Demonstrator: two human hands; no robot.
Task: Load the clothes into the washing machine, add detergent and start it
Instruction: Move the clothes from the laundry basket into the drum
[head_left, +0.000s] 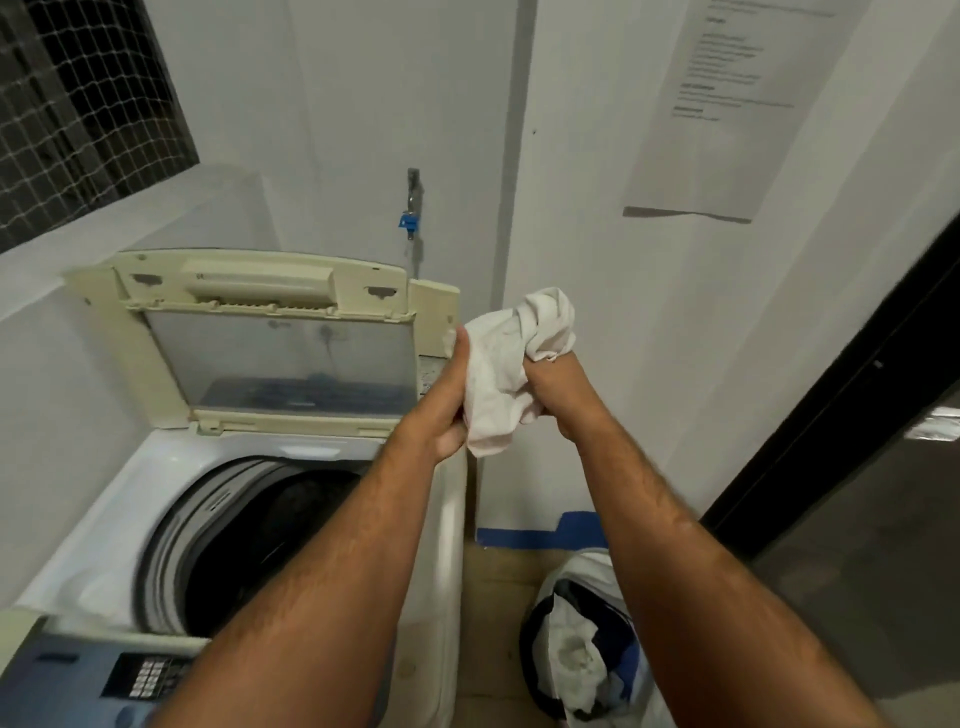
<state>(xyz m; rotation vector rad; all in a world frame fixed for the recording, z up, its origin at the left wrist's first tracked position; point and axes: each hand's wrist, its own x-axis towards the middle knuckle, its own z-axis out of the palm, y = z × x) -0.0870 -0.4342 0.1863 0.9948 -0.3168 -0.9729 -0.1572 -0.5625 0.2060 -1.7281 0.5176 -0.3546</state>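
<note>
Head view | both hands, left (441, 410) and right (558, 387), clutch white cloth (511, 364) held up right of open washer (171, 499) | soft, light, floppy; bunch it by the middle.

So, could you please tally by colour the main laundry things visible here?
White: 2, the cloth gripped by both the left hand and the right hand, and the washing machine
Cream: 1, the raised lid
Mixed colours: 1, the laundry bag
Total: 4
</note>
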